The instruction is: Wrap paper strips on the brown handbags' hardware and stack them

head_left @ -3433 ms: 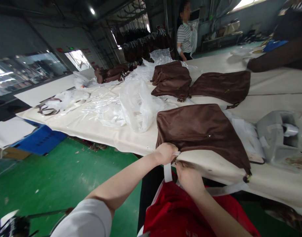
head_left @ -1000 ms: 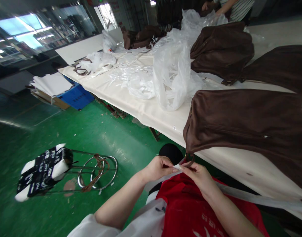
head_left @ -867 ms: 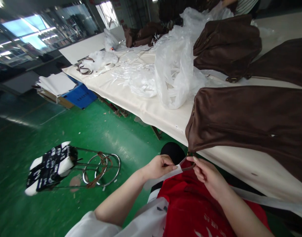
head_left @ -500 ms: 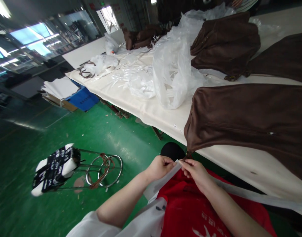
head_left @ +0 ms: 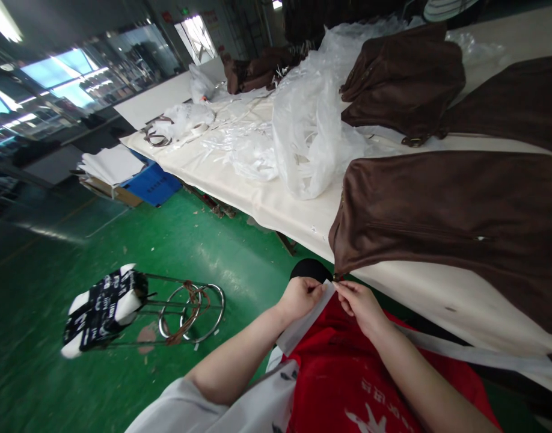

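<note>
My left hand (head_left: 303, 299) pinches the upper end of a white strip (head_left: 306, 328), which hangs down over the red apron (head_left: 343, 361). Close on its right, my right hand (head_left: 356, 302) has thumb and fingers pressed together at the strip's tip, just below the lower left corner of a brown leather bag (head_left: 438, 210). That bag lies on the white-covered table. A second pale strip (head_left: 460, 350) runs from behind my right forearm along the table's front edge. The fingertips hide the exact spot where strip and bag corner meet.
More brown bags (head_left: 406, 84) and crumpled clear plastic (head_left: 303, 138) lie on the table (head_left: 267, 198). A stool (head_left: 104, 307) lies tipped on the green floor at left. Beyond it stands a blue box (head_left: 154, 183) beside a carton with white sheets.
Both hands have moved slightly up, and more of the white strip shows below my left hand. The bag appears a little further left in view.
</note>
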A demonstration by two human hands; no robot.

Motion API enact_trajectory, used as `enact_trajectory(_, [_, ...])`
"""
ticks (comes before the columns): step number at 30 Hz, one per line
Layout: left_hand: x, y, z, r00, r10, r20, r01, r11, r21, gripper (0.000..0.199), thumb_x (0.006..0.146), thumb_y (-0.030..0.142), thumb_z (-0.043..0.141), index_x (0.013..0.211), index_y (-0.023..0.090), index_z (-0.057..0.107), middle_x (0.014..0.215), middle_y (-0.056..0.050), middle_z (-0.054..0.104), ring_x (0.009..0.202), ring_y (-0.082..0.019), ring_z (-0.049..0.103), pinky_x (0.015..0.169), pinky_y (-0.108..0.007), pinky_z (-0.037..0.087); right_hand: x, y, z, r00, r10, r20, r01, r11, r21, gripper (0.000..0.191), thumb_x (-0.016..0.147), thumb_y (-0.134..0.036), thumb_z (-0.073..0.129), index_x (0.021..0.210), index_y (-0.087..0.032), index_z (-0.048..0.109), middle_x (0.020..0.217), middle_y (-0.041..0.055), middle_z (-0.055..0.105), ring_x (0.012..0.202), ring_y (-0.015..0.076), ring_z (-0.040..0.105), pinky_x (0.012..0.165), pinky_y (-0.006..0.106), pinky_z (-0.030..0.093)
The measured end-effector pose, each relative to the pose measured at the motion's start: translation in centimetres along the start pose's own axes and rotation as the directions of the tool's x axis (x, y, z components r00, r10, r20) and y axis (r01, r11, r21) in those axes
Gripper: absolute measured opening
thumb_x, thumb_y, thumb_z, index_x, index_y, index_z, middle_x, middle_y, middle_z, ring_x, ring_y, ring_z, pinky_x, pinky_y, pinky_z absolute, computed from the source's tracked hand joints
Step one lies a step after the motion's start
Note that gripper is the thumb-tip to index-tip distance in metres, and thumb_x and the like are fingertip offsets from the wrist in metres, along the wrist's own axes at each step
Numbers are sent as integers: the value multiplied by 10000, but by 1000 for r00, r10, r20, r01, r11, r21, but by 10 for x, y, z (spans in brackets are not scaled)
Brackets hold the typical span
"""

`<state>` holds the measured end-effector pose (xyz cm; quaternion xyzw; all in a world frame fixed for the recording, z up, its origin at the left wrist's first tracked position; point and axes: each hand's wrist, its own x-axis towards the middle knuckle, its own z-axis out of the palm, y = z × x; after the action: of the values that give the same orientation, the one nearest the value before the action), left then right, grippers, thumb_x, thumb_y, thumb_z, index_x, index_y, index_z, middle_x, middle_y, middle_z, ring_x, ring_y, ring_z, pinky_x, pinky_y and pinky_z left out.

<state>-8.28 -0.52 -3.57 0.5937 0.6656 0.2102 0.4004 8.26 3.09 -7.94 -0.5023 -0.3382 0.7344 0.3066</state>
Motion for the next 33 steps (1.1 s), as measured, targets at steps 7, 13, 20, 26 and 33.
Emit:
enact_trajectory(7, [11,6,5,999,24,-39,-23,1000,9,442,883,431,445,624,127,634,540,34,399,526,-84,301,482,-226,239,4,-10,-9,990,-47,-134,50,999,19,377,596,-508,743,692,-168,611,551,-26,567,353,59,426,310,185,254])
enact_trajectory(13, [18,8,8,997,23,-78,-16,996,86,436,881,414,445,637,128,667,536,20,463,521,-92,352,497,-239,251,7,-5,-8,993,-32,-110,33,999,10,369,608,-487,752,731,-160,635,566,-13,593,374,79,487,311,180,286])
enact_trajectory(20, [23,7,13,997,-23,-80,25,999,25,409,869,408,454,712,125,705,593,-6,575,550,-108,443,509,-230,307,7,4,-15,999,14,-39,-15,1000,-11,352,687,-474,725,790,-142,668,686,64,690,465,128,608,337,177,361])
enact_trajectory(26, [23,10,18,998,-8,-58,5,998,-57,415,860,446,487,733,124,716,637,-28,642,571,-117,506,533,-220,363,5,0,-15,999,30,18,-31,998,52,298,651,-397,770,788,-145,689,715,70,709,574,167,669,391,182,419])
enact_trajectory(33, [33,7,21,990,-78,-115,75,997,-24,325,842,369,511,761,131,717,708,-45,692,618,-138,581,562,-221,408,13,2,-11,992,25,124,-51,976,211,270,652,-382,771,790,-159,706,759,56,716,688,174,679,521,212,502])
